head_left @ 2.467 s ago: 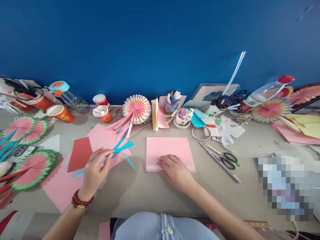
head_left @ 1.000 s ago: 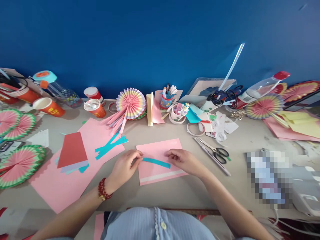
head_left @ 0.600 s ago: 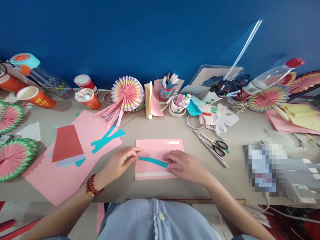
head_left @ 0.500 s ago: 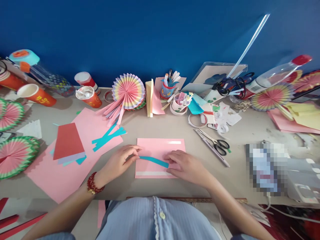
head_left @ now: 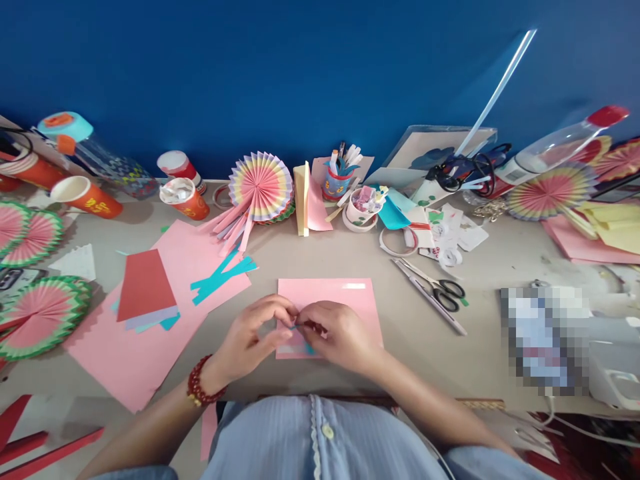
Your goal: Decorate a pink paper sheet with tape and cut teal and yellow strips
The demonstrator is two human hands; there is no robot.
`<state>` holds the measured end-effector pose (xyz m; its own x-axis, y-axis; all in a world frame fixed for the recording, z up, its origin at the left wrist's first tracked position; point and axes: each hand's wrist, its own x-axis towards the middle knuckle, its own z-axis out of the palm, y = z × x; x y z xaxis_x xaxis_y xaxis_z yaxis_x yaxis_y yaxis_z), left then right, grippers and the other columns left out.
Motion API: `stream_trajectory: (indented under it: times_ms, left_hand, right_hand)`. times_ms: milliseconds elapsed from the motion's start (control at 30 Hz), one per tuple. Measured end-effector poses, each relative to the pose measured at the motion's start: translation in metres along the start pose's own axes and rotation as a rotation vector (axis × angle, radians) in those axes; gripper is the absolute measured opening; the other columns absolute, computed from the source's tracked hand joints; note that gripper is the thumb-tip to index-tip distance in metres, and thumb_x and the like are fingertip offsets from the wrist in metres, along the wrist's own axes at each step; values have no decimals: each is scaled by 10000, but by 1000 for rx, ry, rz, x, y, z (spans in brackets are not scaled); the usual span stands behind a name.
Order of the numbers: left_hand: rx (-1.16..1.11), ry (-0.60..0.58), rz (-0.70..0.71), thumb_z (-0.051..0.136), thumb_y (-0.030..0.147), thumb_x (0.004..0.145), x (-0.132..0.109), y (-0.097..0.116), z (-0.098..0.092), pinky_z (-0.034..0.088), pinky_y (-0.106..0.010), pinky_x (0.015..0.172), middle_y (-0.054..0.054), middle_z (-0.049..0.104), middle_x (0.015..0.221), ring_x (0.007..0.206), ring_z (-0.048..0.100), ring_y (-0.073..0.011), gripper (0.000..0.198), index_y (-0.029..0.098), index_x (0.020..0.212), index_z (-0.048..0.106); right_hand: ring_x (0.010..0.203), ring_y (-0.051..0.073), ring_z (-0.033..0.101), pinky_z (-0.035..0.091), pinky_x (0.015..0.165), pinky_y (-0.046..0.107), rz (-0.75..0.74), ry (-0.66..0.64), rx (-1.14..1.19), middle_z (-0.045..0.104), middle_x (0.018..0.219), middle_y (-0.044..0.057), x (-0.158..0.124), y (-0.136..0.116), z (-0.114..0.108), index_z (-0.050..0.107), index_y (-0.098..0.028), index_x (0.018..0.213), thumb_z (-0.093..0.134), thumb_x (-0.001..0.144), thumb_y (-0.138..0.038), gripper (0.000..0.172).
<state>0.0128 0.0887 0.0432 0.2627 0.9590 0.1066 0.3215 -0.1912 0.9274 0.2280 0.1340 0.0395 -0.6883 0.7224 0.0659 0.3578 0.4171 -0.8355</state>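
Observation:
My left hand (head_left: 253, 337) and my right hand (head_left: 334, 335) meet over the near edge of a pink paper sheet (head_left: 330, 297) lying on the table in front of me. Both pinch a thin teal paper strip (head_left: 300, 327); only a short bit of it shows between the fingertips and below them. A red bead bracelet (head_left: 200, 391) is on my left wrist. A white tape line runs along the sheet's far edge.
More teal strips (head_left: 223, 275) lie on a large pink sheet (head_left: 145, 333) at left, beside a red paper piece (head_left: 146, 285). Scissors (head_left: 435, 293) lie right of the sheet. Folded paper fans (head_left: 263, 190), cups (head_left: 184, 198) and tape rolls crowd the back edge.
My left hand took a teal strip from the pile at left and brought it over the pink sheet. Both hands held it stretched out, then came together, bunching it between the fingers.

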Motion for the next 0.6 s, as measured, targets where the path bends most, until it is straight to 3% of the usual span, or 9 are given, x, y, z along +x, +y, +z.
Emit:
stream_trajectory:
  times_ms: [133,233,367,533,600]
  left_hand:
    - [-43,24,-33,404,448,1034,3,3,-5,445,-403,1057,-105,634,1282,1219,576,-253,340,221,1167,619]
    - [-79,-77,-162,495,410,1005,6,-3,-6,508,-337,932,-72,678,1132,1074,631,-217,268,225,1149,625]
    - [-170,-77,-288,575,413,952,7,-9,-4,485,-240,666,0,617,794,718,582,-133,233,197,872,611]
    - [-95,-41,-322,581,350,943,7,-8,-3,479,-237,693,8,642,818,767,607,-138,154,204,904,614]
    - [8,-23,-294,564,313,958,6,-9,0,483,-244,732,7,676,885,824,626,-146,114,218,942,626]
  right_hand:
    - [799,159,683,526,759,284,-142,-31,283,749,895,39,-3,-3,-12,699,-216,964,526,916,-185,182]
    - [830,174,704,534,774,300,-192,-43,388,757,884,53,-9,4,-21,721,-213,977,501,961,-239,223]
    - [762,175,684,520,683,285,-59,-91,455,750,889,68,-16,16,-29,738,-185,1012,478,984,-347,308]
    - [732,155,650,479,644,248,182,-86,321,727,845,29,-22,23,-33,722,-204,955,654,882,-308,145]
    - [777,160,653,470,665,251,229,-49,205,730,893,22,-22,26,-34,700,-225,1072,633,874,-248,210]
